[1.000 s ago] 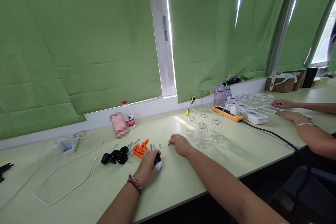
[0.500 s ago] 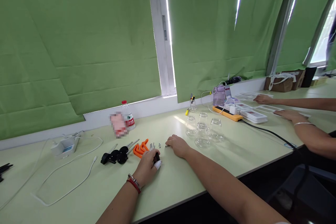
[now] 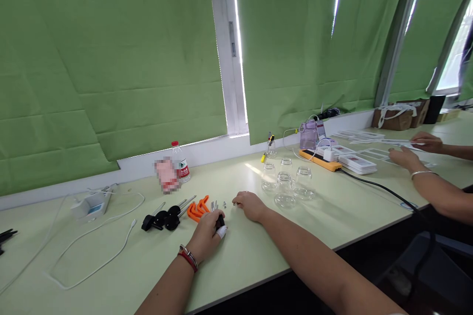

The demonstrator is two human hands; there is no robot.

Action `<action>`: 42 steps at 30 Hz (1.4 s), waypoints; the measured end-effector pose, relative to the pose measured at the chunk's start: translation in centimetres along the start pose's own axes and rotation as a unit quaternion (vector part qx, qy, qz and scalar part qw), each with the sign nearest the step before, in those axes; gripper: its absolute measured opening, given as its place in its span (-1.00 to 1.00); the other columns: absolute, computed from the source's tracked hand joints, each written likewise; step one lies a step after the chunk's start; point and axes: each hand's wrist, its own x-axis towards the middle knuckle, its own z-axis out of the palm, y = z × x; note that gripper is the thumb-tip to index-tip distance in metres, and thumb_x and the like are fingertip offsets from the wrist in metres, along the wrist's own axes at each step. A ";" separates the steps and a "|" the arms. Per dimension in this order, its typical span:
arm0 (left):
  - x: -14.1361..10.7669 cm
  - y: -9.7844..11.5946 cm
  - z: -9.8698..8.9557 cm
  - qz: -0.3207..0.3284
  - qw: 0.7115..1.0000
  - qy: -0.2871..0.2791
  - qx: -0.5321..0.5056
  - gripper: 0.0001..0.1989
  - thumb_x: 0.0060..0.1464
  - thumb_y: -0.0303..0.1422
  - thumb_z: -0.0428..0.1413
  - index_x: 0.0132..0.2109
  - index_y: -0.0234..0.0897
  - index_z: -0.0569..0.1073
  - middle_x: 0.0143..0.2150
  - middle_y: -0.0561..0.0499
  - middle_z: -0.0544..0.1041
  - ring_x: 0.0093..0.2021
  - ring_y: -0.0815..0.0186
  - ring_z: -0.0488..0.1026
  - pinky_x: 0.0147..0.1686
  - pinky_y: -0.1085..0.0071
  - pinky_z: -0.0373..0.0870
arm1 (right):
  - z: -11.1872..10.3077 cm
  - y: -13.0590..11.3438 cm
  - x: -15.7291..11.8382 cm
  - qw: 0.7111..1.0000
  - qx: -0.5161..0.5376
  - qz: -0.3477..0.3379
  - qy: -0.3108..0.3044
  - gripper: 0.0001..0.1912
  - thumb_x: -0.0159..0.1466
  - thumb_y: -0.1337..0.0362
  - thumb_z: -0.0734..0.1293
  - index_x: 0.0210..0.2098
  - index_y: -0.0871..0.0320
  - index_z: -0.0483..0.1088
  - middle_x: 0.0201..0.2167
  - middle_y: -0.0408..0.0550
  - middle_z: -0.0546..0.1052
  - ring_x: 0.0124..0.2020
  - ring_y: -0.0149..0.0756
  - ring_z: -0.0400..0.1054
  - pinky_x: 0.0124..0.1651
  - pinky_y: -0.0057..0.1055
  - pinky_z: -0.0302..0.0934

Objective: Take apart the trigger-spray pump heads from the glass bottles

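Observation:
My left hand (image 3: 207, 236) is closed around a small black part (image 3: 220, 221), mostly hidden by the fingers. Something white (image 3: 221, 231) shows at its thumb. To the right, my right hand (image 3: 252, 205) rests low over the table, its fingertips pinching what looks like a small metal spring (image 3: 235, 204). Tiny metal pieces (image 3: 224, 204) lie between the hands, beside several thin metal rods (image 3: 214, 205). Orange plastic handles (image 3: 198, 208) are just left of the rods. Further left are black round-headed parts (image 3: 173, 218) with metal shafts.
Several glass jars (image 3: 285, 192) stand to the right, near an orange power strip (image 3: 320, 159) and white stacked frames (image 3: 357, 163). Behind are a water bottle (image 3: 183, 165) and a purple bottle (image 3: 308, 134). A white cable (image 3: 99, 266) lies left. Another person's hands (image 3: 406, 159) work at right.
My right fingertips have closed in on the small spring, which shows less than before. My left hand has stayed put. The other person's far hand has moved right and now holds a white frame.

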 end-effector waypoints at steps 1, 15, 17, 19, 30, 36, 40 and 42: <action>0.0 0.0 0.0 0.000 1.000 0.000 0.000 -0.81 0.02 -0.35 0.00 -0.16 -0.23 0.33 -0.31 -0.04 0.41 -0.29 0.21 0.32 -0.27 0.29 0.26 | 0.1 0.3 0.0 1.000 0.025 0.008 0.010 -0.65 0.17 0.49 0.16 -0.16 0.12 0.47 -0.20 -0.03 0.48 -0.20 -0.29 0.33 -0.12 -0.40 0.16; 0.0 -0.5 0.3 -0.002 0.999 0.003 -0.033 -0.76 0.01 -0.36 0.01 -0.12 -0.24 0.32 -0.29 -0.04 0.41 -0.27 0.22 0.34 -0.25 0.29 0.28 | -0.3 2.1 -0.3 0.949 0.293 0.117 0.011 -0.80 0.07 0.46 0.23 -0.34 0.20 0.44 -0.39 -0.09 0.48 -0.35 -0.40 0.32 -0.24 -0.46 0.22; 0.0 -0.6 0.5 -0.007 0.999 0.004 -0.039 -0.69 0.00 -0.37 0.02 -0.06 -0.24 0.29 -0.28 -0.05 0.41 -0.26 0.21 0.34 -0.22 0.27 0.28 | -0.3 2.2 -0.4 0.944 0.306 0.119 0.011 -0.81 0.06 0.46 0.24 -0.36 0.20 0.44 -0.40 -0.09 0.48 -0.35 -0.40 0.32 -0.23 -0.45 0.22; 0.0 -0.8 0.6 -0.009 0.999 0.008 -0.046 -0.62 -0.01 -0.39 0.03 0.01 -0.23 0.26 -0.26 -0.06 0.41 -0.24 0.21 0.35 -0.19 0.26 0.28 | -0.5 2.2 -0.5 0.941 0.316 0.122 0.009 -0.82 0.05 0.46 0.24 -0.37 0.20 0.43 -0.41 -0.10 0.47 -0.37 -0.41 0.32 -0.24 -0.45 0.22; 0.0 -1.1 0.7 -0.016 0.998 -0.006 -0.053 -0.58 -0.04 -0.39 0.06 0.03 -0.23 0.27 -0.23 -0.07 0.42 -0.21 0.21 0.36 -0.15 0.23 0.29 | -1.4 2.0 -1.0 0.927 0.362 0.099 -0.015 -0.84 0.02 0.47 0.26 -0.42 0.19 0.43 -0.49 -0.15 0.45 -0.43 -0.43 0.31 -0.28 -0.48 0.22; 0.0 -0.6 0.4 -0.020 0.999 -0.005 -0.047 -0.60 -0.06 -0.39 0.07 0.00 -0.23 0.30 -0.22 -0.08 0.43 -0.19 0.19 0.36 -0.14 0.22 0.30 | -1.0 2.2 -0.9 0.915 0.390 0.094 -0.028 -0.85 0.00 0.46 0.28 -0.43 0.19 0.44 -0.49 -0.15 0.47 -0.43 -0.42 0.33 -0.27 -0.45 0.24; 0.1 -0.4 0.3 -0.018 0.999 -0.007 -0.046 -0.62 -0.06 -0.39 0.07 -0.03 -0.22 0.31 -0.18 -0.09 0.45 -0.15 0.18 0.35 -0.11 0.20 0.28 | -1.0 2.1 -0.9 0.911 0.401 0.091 -0.034 -0.85 -0.02 0.47 0.29 -0.44 0.19 0.43 -0.49 -0.15 0.48 -0.43 -0.41 0.34 -0.26 -0.44 0.25; 0.1 -0.3 0.2 -0.012 0.999 -0.005 -0.044 -0.64 -0.06 -0.40 0.07 -0.04 -0.22 0.32 -0.19 -0.08 0.46 -0.16 0.17 0.35 -0.11 0.19 0.28 | -1.1 2.0 -0.9 0.908 0.408 0.087 -0.037 -0.86 -0.02 0.47 0.29 -0.44 0.19 0.43 -0.49 -0.15 0.48 -0.43 -0.41 0.34 -0.26 -0.44 0.24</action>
